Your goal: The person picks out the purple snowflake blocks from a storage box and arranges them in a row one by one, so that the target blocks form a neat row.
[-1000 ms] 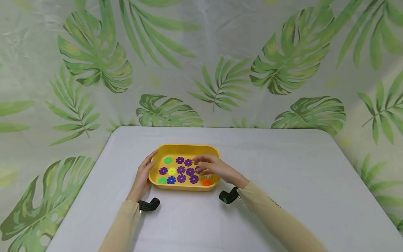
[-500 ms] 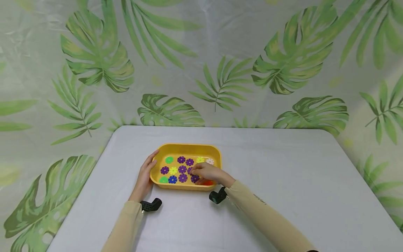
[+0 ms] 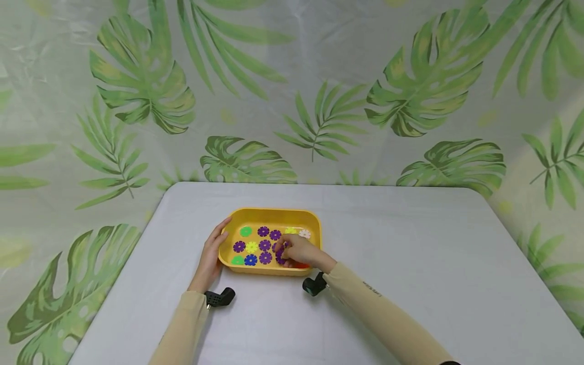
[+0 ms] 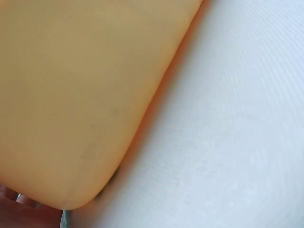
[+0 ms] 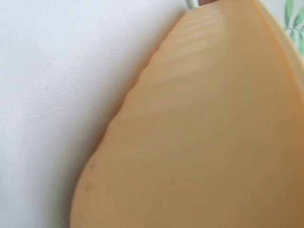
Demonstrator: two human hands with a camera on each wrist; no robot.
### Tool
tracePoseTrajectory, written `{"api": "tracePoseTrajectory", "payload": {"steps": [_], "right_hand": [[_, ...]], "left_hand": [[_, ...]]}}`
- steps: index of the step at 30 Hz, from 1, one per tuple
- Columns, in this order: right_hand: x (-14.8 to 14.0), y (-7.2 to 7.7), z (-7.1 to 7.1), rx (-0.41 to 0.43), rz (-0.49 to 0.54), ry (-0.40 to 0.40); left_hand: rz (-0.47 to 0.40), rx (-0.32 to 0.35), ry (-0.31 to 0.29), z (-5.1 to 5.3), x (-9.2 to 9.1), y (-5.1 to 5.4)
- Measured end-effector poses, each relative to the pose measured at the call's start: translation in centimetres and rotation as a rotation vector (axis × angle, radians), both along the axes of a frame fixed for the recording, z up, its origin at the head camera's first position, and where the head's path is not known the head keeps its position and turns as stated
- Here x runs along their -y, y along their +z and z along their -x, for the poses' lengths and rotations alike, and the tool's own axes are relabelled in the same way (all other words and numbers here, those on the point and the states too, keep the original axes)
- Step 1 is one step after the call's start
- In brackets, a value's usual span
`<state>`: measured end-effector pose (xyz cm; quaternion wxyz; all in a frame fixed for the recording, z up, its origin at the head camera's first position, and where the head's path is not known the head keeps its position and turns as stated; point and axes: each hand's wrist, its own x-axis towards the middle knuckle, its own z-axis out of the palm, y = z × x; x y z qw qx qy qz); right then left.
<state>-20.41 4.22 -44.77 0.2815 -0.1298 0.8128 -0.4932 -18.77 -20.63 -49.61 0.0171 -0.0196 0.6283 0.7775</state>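
A yellow plastic tray [image 3: 274,217] lies on the white table, holding several flat notched snowflake discs, mostly purple. My left hand [image 3: 210,257] grips its left end, with the thumb at the rim. Inside the front right part, my right hand [image 3: 300,250] has its fingers curled down and pinches a purple snowflake disc [image 3: 280,257]. An orange-red disc [image 3: 300,265] is partly covered by that hand. Both wrist views show mainly the tray's outer wall [image 4: 85,95]; the left hand's fingers [image 4: 19,211] appear at the lower left corner there.
Green discs [image 3: 246,231], yellow discs [image 3: 251,247], a blue disc [image 3: 250,260] and a white disc [image 3: 304,233] also lie in the tray. The white table [image 3: 401,243] extends right of it, with a leaf-patterned cloth [image 3: 319,76] behind.
My right hand has moved left and toward the front of the tray, lowering onto a purple disc, and its fingers have closed together. My left hand stays on the tray's left end.
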Motion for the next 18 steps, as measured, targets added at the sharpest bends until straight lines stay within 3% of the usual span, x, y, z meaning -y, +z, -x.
{"api": "tracePoseTrajectory", "payload": {"steps": [5, 10, 18], "right_hand": [[-1.2, 0.9, 0.2, 0.02, 0.118, 0.026], [-3.4, 1.9, 0.8, -0.011, 0.193, 0.022], [-9.2, 2.8, 2.0, -0.071, 0.211, -0.116]], "left_hand": [[0.006, -0.008, 0.0, 0.0, 0.0, 0.0], [0.021, -0.013, -0.005, 0.1, 0.0, 0.1], [0.028, -0.012, -0.004, 0.0, 0.2, 0.1]]}}
